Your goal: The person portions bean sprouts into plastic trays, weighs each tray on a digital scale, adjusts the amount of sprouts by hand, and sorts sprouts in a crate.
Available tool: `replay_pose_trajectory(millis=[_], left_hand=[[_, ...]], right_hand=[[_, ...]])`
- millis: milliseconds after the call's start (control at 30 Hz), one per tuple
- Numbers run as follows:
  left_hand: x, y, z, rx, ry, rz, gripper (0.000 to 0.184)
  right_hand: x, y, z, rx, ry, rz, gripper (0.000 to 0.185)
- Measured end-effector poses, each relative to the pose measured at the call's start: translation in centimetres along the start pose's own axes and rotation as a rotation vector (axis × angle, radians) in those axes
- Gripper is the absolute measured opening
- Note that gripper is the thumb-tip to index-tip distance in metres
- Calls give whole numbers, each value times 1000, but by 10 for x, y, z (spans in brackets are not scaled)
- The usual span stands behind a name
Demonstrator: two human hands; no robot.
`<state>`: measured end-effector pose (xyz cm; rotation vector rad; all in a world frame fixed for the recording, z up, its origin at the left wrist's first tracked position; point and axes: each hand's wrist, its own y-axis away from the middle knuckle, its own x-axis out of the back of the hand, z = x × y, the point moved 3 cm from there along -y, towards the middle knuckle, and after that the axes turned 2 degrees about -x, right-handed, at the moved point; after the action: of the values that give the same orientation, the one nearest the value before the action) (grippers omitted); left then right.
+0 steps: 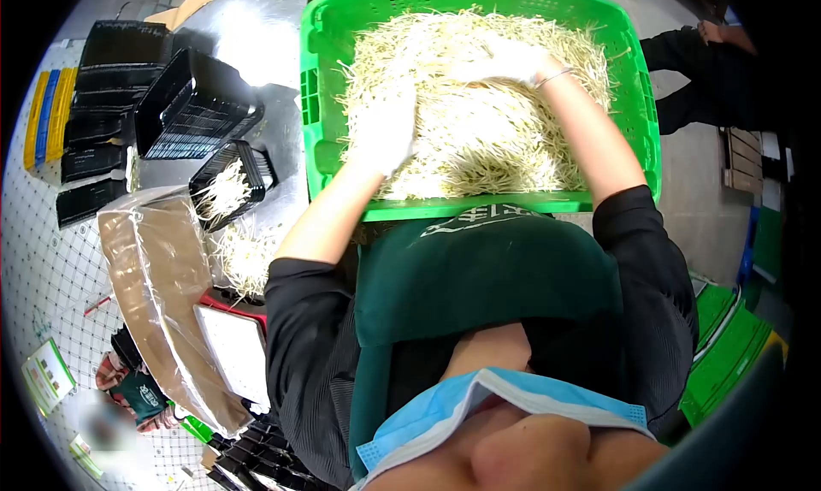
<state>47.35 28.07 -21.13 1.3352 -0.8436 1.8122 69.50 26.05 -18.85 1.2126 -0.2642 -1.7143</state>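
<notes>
A large green plastic crate (634, 115) stands in front of my body, heaped with pale bean sprouts (487, 144). My left hand (385, 132), in a white glove, lies against the sprouts on the left side with its fingers stretched away from me. Farther back and to the right, my right hand (505, 62), also gloved, reaches leftward across the heap, its fingers extended among the sprouts. Glare washes out both gloves, and some fingertips are hidden in the sprouts.
Left of the crate, a small black basket (256, 183) holds sprouts beside loose sprouts (244, 260). Stacked black baskets (192, 102) stand behind it on the metal table (278, 115). A plastic-covered brown box (158, 286) is nearer. Another person (701, 72) is at right.
</notes>
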Motion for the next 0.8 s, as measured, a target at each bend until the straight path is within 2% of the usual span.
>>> replay_pose_trajectory(millis=[33,67,133,200,233,267,300,333,367,400,433,467,500,533,567,633,667,700,733,767,800], left_hand=[[-4,-7,0,92,46,-33,50],[6,-15,14,156,-7,-138,46],[9,-18,12,221,16,-211,46],[16,-8,9,296,55,-286,46],[35,9,7,198,54,-191,63],[55,27,2,99,46,-94,81],[81,50,-7,-4,111,189,79],[105,69,-24,416,333,73,66],[140,87,-37,585,499,173,53],[152,118,-75,573,280,403,40],[156,154,-118,546,216,743,33],[153,190,-159,721,157,890,35],[144,232,-209,766,-110,819,40],[136,256,-236,1032,-508,462,45],[122,278,-268,1207,-444,244,42],[93,304,-310,1057,245,477,38],[89,310,-322,1098,212,526,35],[86,313,-327,1141,178,574,33],[93,304,-311,1237,164,608,32],[89,307,-319,1271,211,620,33],[81,315,-334,1217,282,686,33]], right_hand=[[-5,-8,13,-3,12,-6,65],[-8,-15,40,-255,-509,-167,65],[3,-23,87,-751,-1565,-460,66],[24,-30,97,-1206,-2639,-737,68],[25,-37,83,-1198,-2639,-728,68],[24,-46,57,-995,-2706,-607,81],[22,-44,41,-895,-2730,-549,89],[19,-42,25,-797,-2751,-487,97],[12,-28,13,-891,-2849,-650,102],[9,-20,7,-985,-2938,-826,108],[7,-21,12,-981,-2939,-826,108],[7,-24,21,-870,-2889,-972,112],[10,-29,33,-759,-2832,-1107,117],[13,-32,50,-742,-2755,-1196,127],[13,-28,59,-748,-2752,-1192,127],[11,-19,69,-780,-2862,-1225,133],[22,-20,48,-775,-2856,-1223,133],[37,-25,12,-1063,-2912,-930,132],[34,-22,10,-1337,-2924,-613,131],[34,-23,4,-1330,-2927,-613,131],[34,-25,-4,-1211,-3098,-634,130]])
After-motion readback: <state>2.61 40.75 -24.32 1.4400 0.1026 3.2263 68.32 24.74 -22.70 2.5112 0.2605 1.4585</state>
